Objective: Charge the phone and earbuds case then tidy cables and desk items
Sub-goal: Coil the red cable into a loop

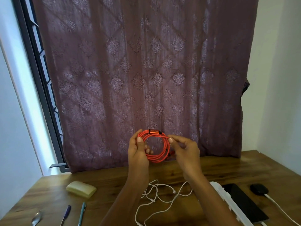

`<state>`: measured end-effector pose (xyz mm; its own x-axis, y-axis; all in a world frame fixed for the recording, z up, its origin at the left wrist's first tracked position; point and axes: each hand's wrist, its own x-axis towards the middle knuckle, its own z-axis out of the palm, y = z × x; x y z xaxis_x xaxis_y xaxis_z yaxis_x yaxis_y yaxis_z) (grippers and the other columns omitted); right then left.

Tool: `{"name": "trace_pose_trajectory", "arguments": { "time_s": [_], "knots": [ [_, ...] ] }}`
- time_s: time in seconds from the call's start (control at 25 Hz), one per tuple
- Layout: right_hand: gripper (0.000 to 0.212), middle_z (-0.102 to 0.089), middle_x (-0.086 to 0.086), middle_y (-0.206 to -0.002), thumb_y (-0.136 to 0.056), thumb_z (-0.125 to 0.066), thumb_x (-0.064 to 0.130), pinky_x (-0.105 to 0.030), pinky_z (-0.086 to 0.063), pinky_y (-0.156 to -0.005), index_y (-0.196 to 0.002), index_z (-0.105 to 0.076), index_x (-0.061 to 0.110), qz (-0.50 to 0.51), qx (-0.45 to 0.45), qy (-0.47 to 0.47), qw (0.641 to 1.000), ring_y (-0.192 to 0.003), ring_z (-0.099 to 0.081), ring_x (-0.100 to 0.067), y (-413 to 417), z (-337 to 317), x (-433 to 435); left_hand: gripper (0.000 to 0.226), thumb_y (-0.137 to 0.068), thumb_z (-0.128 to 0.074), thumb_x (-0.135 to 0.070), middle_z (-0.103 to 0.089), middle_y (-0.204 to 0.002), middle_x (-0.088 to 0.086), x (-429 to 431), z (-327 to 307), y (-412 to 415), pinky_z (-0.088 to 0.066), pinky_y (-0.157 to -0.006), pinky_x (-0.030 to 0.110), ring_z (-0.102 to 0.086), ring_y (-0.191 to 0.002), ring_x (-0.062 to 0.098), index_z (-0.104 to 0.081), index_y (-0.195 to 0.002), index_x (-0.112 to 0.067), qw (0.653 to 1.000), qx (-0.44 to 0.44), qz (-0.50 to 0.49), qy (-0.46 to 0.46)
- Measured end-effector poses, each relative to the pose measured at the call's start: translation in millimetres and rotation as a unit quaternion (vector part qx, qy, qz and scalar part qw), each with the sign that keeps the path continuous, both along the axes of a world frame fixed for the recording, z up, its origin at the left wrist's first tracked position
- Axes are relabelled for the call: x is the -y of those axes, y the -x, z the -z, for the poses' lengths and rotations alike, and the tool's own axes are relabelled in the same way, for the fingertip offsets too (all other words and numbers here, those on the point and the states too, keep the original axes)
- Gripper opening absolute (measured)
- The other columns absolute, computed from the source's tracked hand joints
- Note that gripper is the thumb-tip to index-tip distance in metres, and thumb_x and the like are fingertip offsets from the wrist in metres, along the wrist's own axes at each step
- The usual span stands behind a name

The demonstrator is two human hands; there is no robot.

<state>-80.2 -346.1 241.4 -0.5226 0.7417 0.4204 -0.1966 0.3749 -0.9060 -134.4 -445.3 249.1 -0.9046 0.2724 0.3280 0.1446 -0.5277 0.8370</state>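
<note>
Both hands are up above the bench [195, 167], in front of the curtain [146, 70], holding a red cable [158, 157] wound into a round coil of several loops. The left hand [138, 150] grips the coil's left side, thumb across the front, fingers curled behind and showing through the ring. The right hand [185, 152] pinches the coil's right side between thumb and forefinger, other fingers loosely bent. An orange connector block [154, 131] sits at the top of the coil. The coil is clear of the bench.

Below the forearms a white cable [156, 193] lies loose and tangled on the bench, 1 small plug end showing near the middle. To the right a white power strip [228, 203] runs diagonally; the phone [244, 203] lies screen-dark just beside it on its right. The black earbuds case [259, 189] sits near the phone's far end, right of it, with a white lead [276, 205] plugged in and running toward the bottom right corner. Another white plug meets the phone's near end.

On the left side: a yellow case [81, 188], then at the near edge a spoon [36, 217], a blue pen [66, 214] and a teal pen [82, 212], the 2 pens roughly parallel. A dark window frame [40, 79] shows left of the curtain.
</note>
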Motion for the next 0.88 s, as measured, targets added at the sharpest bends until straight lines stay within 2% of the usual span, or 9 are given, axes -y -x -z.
{"name": "trace_pose_trajectory", "arguments": {
  "time_s": [0.08,0.16,0.24,0.32,0.48,0.6,0.72,0.8,0.88],
  "knots": [
    [0.017,-0.071,0.0,-0.094,-0.086,-0.061,0.014,-0.045,-0.051,-0.089,-0.084,-0.071,0.027,-0.022,-0.035,0.087,0.995,-0.097,-0.063,-0.02,6,2,2,0.021,-0.098,-0.031,-0.01,-0.042,-0.059,0.001,0,1,-1,-0.044,-0.051,0.019,-0.045,-0.042,0.0,-0.05,-0.107,-0.016,0.996,0.053,0.051,-0.042],
    [0.02,-0.071,-0.008,-0.092,-0.086,-0.061,0.011,-0.042,-0.053,-0.084,-0.078,-0.071,0.026,-0.023,-0.06,0.124,0.99,-0.094,-0.064,-0.027,9,3,-1,0.017,-0.096,-0.032,-0.005,-0.049,-0.052,0.004,4,-1,1,-0.048,-0.047,0.025,-0.05,-0.04,0.006,-0.047,-0.104,-0.01,0.988,0.109,0.098,-0.044],
    [0.02,-0.068,-0.013,-0.095,-0.085,-0.061,0.009,-0.033,-0.053,-0.077,-0.078,-0.071,0.023,-0.026,-0.069,0.111,0.991,-0.093,-0.064,-0.028,6,4,-4,0.014,-0.093,-0.034,-0.002,-0.056,-0.043,0.006,8,-7,7,-0.05,-0.041,0.026,-0.054,-0.035,0.013,-0.047,-0.093,-0.006,0.975,0.164,0.149,0.024],
    [0.021,-0.065,-0.011,-0.098,-0.084,-0.061,0.006,-0.029,-0.051,-0.08,-0.077,-0.071,0.023,-0.055,-0.055,0.047,0.996,-0.093,-0.062,-0.024,2,3,-5,0.017,-0.094,-0.037,-0.009,-0.061,-0.045,0.009,14,-15,11,-0.05,-0.039,0.026,-0.056,-0.035,0.016,-0.052,-0.086,-0.005,0.952,0.177,0.21,0.134],
    [0.031,-0.061,0.0,-0.096,-0.081,-0.062,-0.001,-0.022,-0.045,-0.089,-0.074,-0.07,0.029,-0.123,-0.031,-0.066,0.99,-0.096,-0.059,-0.008,0,-3,0,0.027,-0.094,-0.046,-0.023,-0.067,-0.058,0.008,23,-19,13,-0.052,-0.043,0.022,-0.059,-0.042,0.011,-0.061,-0.089,-0.002,0.93,0.05,0.246,0.269],
    [0.032,-0.059,0.005,-0.1,-0.081,-0.063,0.004,-0.022,-0.043,-0.091,-0.073,-0.068,0.034,-0.105,-0.006,-0.084,0.991,-0.098,-0.055,0.003,0,-5,3,0.029,-0.096,-0.041,-0.023,-0.056,-0.049,-0.003,23,-12,11,-0.047,-0.043,0.017,-0.05,-0.039,0.004,-0.058,-0.077,-0.009,0.933,-0.043,0.197,0.3],
    [0.019,-0.05,-0.001,-0.129,-0.084,-0.062,0.013,-0.024,-0.027,-0.103,-0.081,-0.07,0.03,-0.053,0.042,-0.057,0.996,-0.128,-0.037,-0.008,2,0,5,0.028,-0.097,-0.038,-0.023,-0.049,-0.056,-0.004,19,-3,12,-0.044,-0.048,0.018,-0.045,-0.045,0.002,-0.056,-0.078,-0.014,0.945,-0.079,0.152,0.28],
    [0.014,-0.044,-0.006,-0.141,-0.085,-0.062,0.015,-0.016,-0.024,-0.099,-0.087,-0.072,0.024,-0.07,0.042,-0.022,0.996,-0.134,-0.027,-0.009,1,0,7,0.026,-0.097,-0.038,-0.025,-0.05,-0.059,-0.006,18,3,10,-0.044,-0.053,0.02,-0.046,-0.048,0.003,-0.058,-0.084,-0.015,0.952,-0.069,0.153,0.258],
    [0.013,-0.047,-0.01,-0.138,-0.085,-0.061,0.01,0.002,-0.036,-0.079,-0.091,-0.072,0.015,-0.102,0.014,0.01,0.995,-0.122,-0.039,-0.004,-1,-2,6,0.026,-0.097,-0.038,-0.025,-0.051,-0.06,-0.007,17,7,8,-0.044,-0.055,0.021,-0.048,-0.05,0.003,-0.06,-0.09,-0.014,0.957,-0.05,0.16,0.237]
  ]
}}
